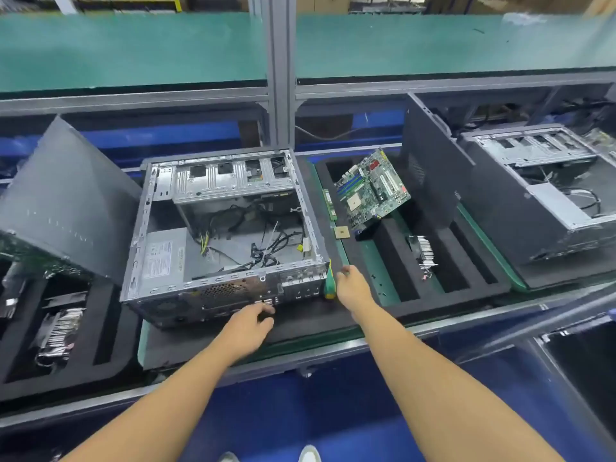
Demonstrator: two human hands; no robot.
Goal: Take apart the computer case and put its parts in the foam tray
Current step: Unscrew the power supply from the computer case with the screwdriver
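Computer case (220, 228): left hand (248, 325) at near edge.

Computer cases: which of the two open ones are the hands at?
The centre case, with loose cables inside: left hand at its near panel, right hand by its near right corner. The other case sits far right, no hand near it.
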